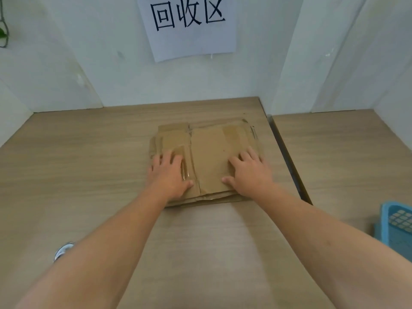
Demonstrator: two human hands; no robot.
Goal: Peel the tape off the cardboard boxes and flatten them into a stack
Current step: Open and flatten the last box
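Note:
A stack of flattened brown cardboard boxes (207,150) lies on the wooden table (89,166), near its far right corner. Strips of clear shiny tape (186,172) still show on the top sheet, between my hands. My left hand (170,175) lies palm down on the stack's left part, fingers spread. My right hand (249,172) presses flat on the right part, fingers apart. Neither hand grips anything; both rest on top of the cardboard.
A white paper sign (189,25) with black characters hangs on the wall behind. A second table (347,157) adjoins on the right across a dark gap. A blue plastic basket (394,226) sits at the right edge. A round metal object (63,250) shows by my left forearm.

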